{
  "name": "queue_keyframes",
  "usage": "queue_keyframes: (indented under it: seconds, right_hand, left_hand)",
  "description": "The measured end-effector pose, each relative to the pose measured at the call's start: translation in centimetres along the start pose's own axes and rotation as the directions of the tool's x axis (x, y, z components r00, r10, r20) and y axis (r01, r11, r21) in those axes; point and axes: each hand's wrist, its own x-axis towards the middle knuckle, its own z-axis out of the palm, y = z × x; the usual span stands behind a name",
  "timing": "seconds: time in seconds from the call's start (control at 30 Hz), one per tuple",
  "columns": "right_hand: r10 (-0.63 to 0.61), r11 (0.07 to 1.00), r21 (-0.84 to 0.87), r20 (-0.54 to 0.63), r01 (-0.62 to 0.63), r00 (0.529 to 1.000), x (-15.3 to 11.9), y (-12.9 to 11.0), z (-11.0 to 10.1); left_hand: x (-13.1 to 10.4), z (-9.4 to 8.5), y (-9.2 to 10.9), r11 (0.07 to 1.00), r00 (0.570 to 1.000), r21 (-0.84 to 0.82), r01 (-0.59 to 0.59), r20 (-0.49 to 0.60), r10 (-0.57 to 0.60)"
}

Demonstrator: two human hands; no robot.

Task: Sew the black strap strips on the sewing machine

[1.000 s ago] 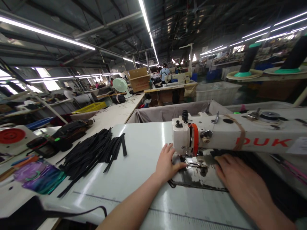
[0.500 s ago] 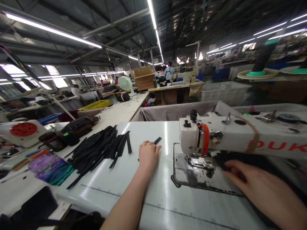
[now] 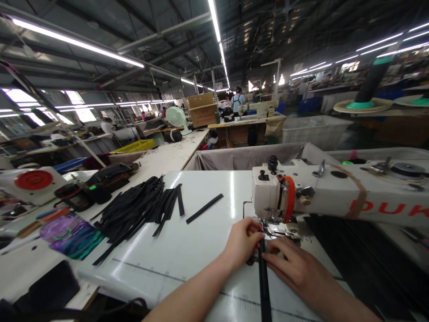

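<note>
A long black fabric strip [image 3: 264, 286] runs from the sewing machine's plate toward me over the table's front. My left hand [image 3: 241, 240] pinches its far end just in front of the presser foot [image 3: 278, 231]. On the strip's right side, my right hand [image 3: 291, 259] is closed with thumb and fingertips gripping its edge. The white sewing machine [image 3: 271, 192] with an orange guard stands right behind both hands. One loose black strip [image 3: 204, 208] lies slantwise on the table to the left. Farther left is a heap of black strips [image 3: 134, 208].
Dark fabric lengths [image 3: 362, 264] spread under the machine arm at the right. A purple-teal pouch [image 3: 69, 237] rests at the left. A cloth-lined bin [image 3: 231, 158] stands behind the table. Beyond are a pale green fan [image 3: 177, 117], a cardboard box [image 3: 203, 109] and a person [image 3: 237, 100].
My left hand has left the loose strip on the table and moved right to the machine. My right hand has come left and nearer, and both now hold a black strip by the presser foot.
</note>
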Motion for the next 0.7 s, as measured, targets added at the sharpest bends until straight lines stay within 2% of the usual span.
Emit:
queue_keyframes:
  seconds: [0.07,0.13,0.2,0.27,0.33,0.37,0.4,0.47,0.5,0.57,0.7]
  right_hand:
    - [-0.13,0.975,-0.184,-0.006,0.126,0.992,0.2,-0.3,-0.2]
    - [-0.224,0.933,-0.285,0.018,0.22,0.974,0.4,-0.6,-0.5]
    - [-0.248,0.905,-0.346,0.039,0.246,0.968,0.5,-0.8,-0.6]
    - [-0.246,0.889,-0.389,0.036,0.24,0.969,0.4,-0.9,-0.4]
    - [-0.224,0.888,-0.409,0.017,0.211,0.974,0.0,-1.0,0.2]
    - [-0.206,0.893,-0.411,-0.008,0.185,0.979,-0.2,-1.1,0.6]
    - [-0.181,0.9,-0.409,-0.041,0.149,0.983,-0.4,-1.1,1.1]
    - [-0.12,0.912,-0.404,-0.11,0.066,0.987,-0.7,-1.0,2.0]
    - [-0.097,0.914,-0.404,-0.132,0.035,0.986,-0.8,-1.0,2.3]
    - [-0.072,0.908,-0.418,-0.141,0.007,0.987,-0.9,-0.8,2.8]
    - [-0.078,0.896,-0.444,-0.137,0.009,0.988,-0.6,-0.6,2.7]
  left_hand:
    - [0.0,0.2,0.0,1.0,1.0,-0.009,-0.01,-0.02,0.01]
    - [0.2,0.2,0.1,0.995,0.999,-0.096,0.037,0.005,-0.037]
    - [0.4,-0.1,0.2,0.973,0.993,-0.2,0.113,0.056,-0.104]
    - [0.4,-0.2,0.4,0.963,0.985,-0.213,0.166,0.091,-0.149]
    - [0.2,-0.2,0.5,0.993,0.995,-0.064,0.097,0.035,-0.095]
    - [-0.1,-0.2,0.6,0.996,1.0,0.085,0.005,-0.01,-0.004]
    - [-0.4,-0.1,0.6,0.959,0.992,0.264,-0.101,-0.041,0.116]
    - [-0.9,-0.2,0.6,0.778,0.943,0.567,-0.271,-0.005,0.333]
    - [-1.1,-0.2,0.6,0.688,0.921,0.65,-0.322,0.048,0.386]
    - [-1.3,-0.3,0.4,0.604,0.903,0.701,-0.379,0.137,0.407]
    - [-1.1,-0.1,0.1,0.559,0.878,0.704,-0.438,0.202,0.434]
